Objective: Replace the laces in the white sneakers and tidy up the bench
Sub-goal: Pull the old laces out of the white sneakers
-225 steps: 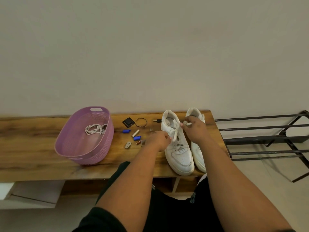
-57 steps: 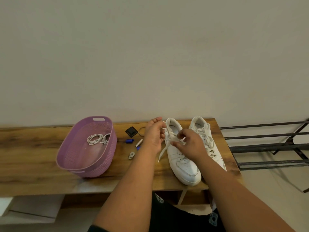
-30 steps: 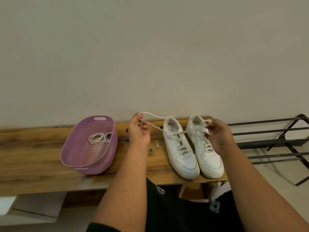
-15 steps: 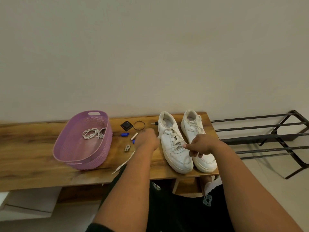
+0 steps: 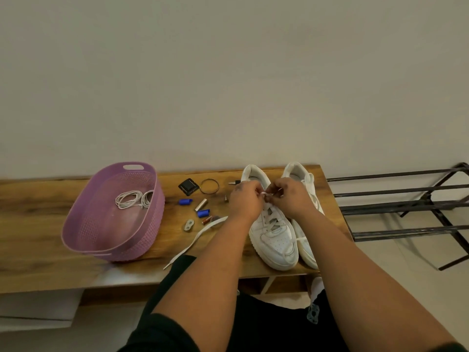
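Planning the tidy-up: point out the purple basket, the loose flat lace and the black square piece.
purple basket [image 5: 76,246]: head view, near-left rim.
loose flat lace [image 5: 195,238]: head view, middle of the strip on the bench.
black square piece [image 5: 188,186]: head view, centre of its top.

Both hands cover the upper eyelets of the left sneaker [image 5: 275,233]; the right sneaker [image 5: 305,246] is half hidden; the tabletop [image 5: 38,224] runs off left.

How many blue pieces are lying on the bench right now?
2. One blue piece lies right of the purple basket, below the black square item. The other blue piece lies beside the silver cylinder. More could hide under the hands.
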